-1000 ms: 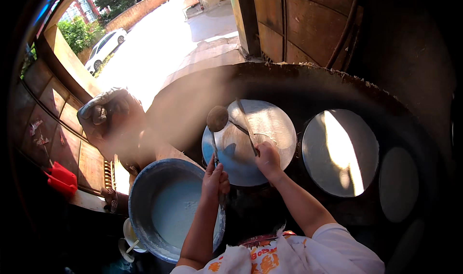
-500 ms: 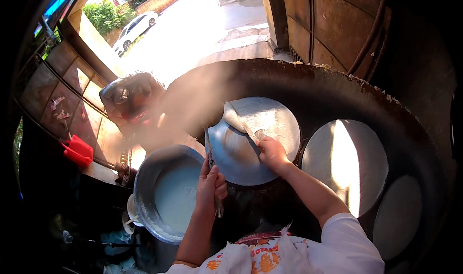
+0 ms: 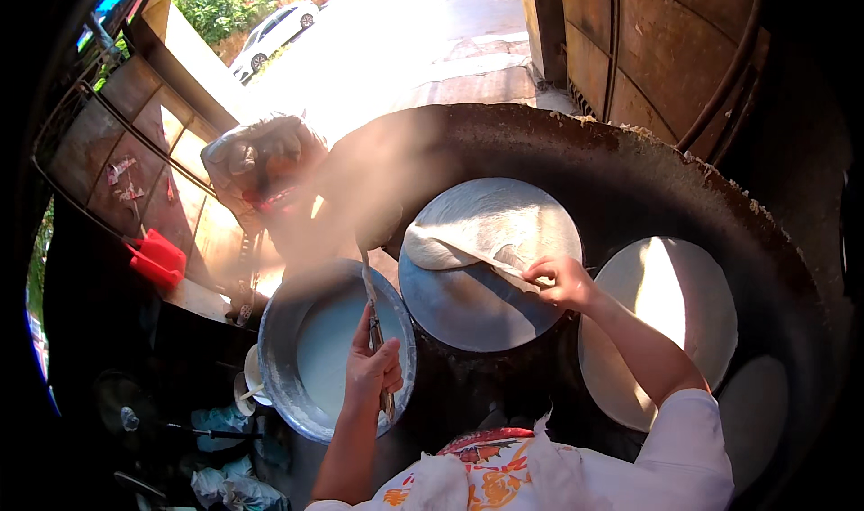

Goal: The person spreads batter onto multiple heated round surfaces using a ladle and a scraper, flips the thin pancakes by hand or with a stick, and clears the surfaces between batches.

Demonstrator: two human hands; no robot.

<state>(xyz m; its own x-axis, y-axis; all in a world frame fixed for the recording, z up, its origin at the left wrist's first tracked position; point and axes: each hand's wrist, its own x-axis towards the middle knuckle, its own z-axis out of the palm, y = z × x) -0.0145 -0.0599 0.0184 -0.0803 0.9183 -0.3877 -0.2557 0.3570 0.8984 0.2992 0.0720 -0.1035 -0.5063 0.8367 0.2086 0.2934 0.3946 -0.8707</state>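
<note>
My right hand (image 3: 560, 283) pinches the edge of a thin, pale pancake (image 3: 504, 219) on a round griddle (image 3: 477, 318). The pancake lies on the far part of the griddle, its near edge lifted and folded over, and the near part of the metal is bare. My left hand (image 3: 373, 364) is closed around a long, narrow tool (image 3: 374, 318), held upright over the right side of a metal basin (image 3: 274, 367) of whitish batter (image 3: 328, 354). Steam blurs the tool's upper end, so its kind is unclear.
A second round griddle (image 3: 711, 331) covered with a pale sheet sits at the right, with a dimmer one (image 3: 758, 412) beyond it. A high, dark curved rim (image 3: 531, 120) surrounds the griddles. A red plastic container (image 3: 160, 257) hangs at the left, near a bag-covered object (image 3: 261, 165).
My right hand has moved right with the pancake's edge, drawing the fold away from the griddle's left side. The tool in my left hand has shifted left, over the basin.
</note>
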